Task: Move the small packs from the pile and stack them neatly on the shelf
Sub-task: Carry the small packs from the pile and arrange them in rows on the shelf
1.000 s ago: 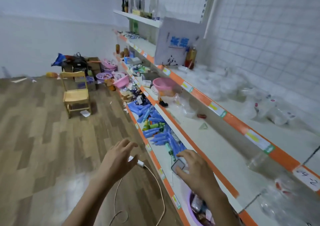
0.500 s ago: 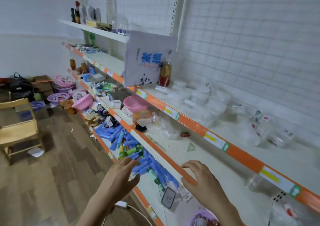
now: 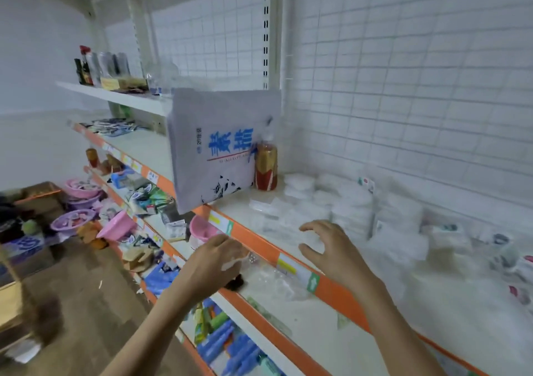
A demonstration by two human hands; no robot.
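Observation:
A loose pile of small white translucent packs (image 3: 349,211) lies on the white shelf (image 3: 432,312) with the orange front strip, against the wire-grid back. My right hand (image 3: 331,248) hovers over this shelf just in front of the pile, fingers spread and curved, holding nothing and not touching the packs. My left hand (image 3: 216,263) is lower and to the left, at the orange strip, above crumpled clear plastic bags (image 3: 274,277) on the shelf below. Its fingers hang loosely bent and appear empty.
A big white bag with blue characters (image 3: 219,150) and a red-gold bottle (image 3: 266,165) stand left of the pile. More packs and small jars (image 3: 501,248) lie to the right. Below are a pink bowl (image 3: 202,228) and blue tubes (image 3: 225,344). Purple basins (image 3: 75,220) sit on the floor.
My view swung up from the bottom shelf to the higher shelf. Both hands rose with it, the right one leaving a small dark card on the low shelf and reaching toward the white packs.

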